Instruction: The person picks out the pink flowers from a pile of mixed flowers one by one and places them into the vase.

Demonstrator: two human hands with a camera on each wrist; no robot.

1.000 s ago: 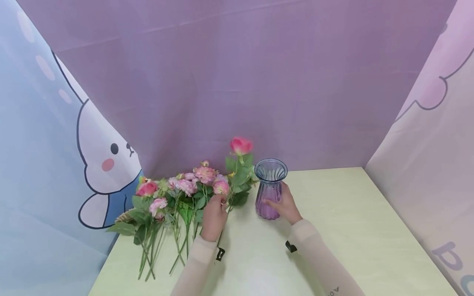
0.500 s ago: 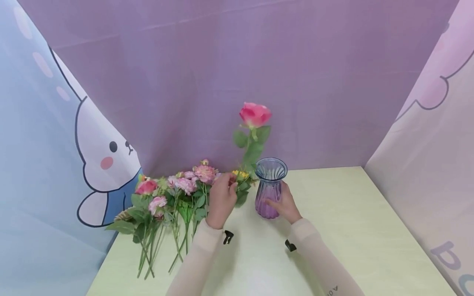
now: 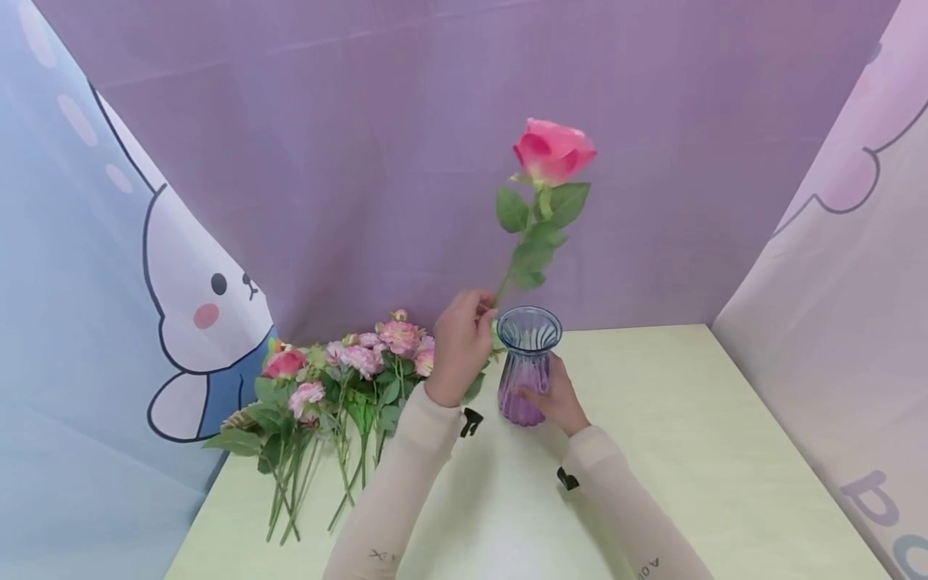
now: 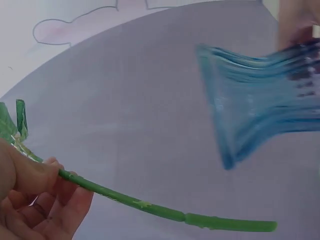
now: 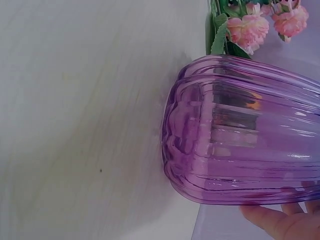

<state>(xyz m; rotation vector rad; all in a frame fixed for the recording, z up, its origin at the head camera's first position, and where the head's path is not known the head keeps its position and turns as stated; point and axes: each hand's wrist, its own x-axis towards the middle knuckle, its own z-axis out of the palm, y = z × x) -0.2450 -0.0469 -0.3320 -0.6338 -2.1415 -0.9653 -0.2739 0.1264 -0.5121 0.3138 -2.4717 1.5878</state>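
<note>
From where I stand, a purple backdrop (image 3: 652, 161) fills the far side, with a blue cloth bearing a cartoon figure (image 3: 203, 282) on the left, and a pale green table (image 3: 689, 451) below. What has just shifted is the rose (image 3: 554, 151): a second ago its bloom was low, just above the other flowers (image 3: 361, 358); now it stands high over the vase (image 3: 525, 374), leaning to the right. The left hand (image 3: 464, 346) has risen with it and come just beside the vase's rim, while the right hand and vase have hardly moved. To my eye, that frees the rose from the heap and brings its stem (image 4: 225, 223) near the vase's mouth, though the lower end is outside, apart from the glass.

The left hand's fingers (image 4: 77, 207) and thumb pinch the stem; the right hand (image 3: 564, 401) grips the vase from its right side, thumb across the front.

The rose is deep pink with paler edges, its leaves green, its stem slender, slightly bowed and jointed near the end. The vase stands upright on the table, ribbed clear glass going from bluish at the flared rim to violet at the base.
</note>
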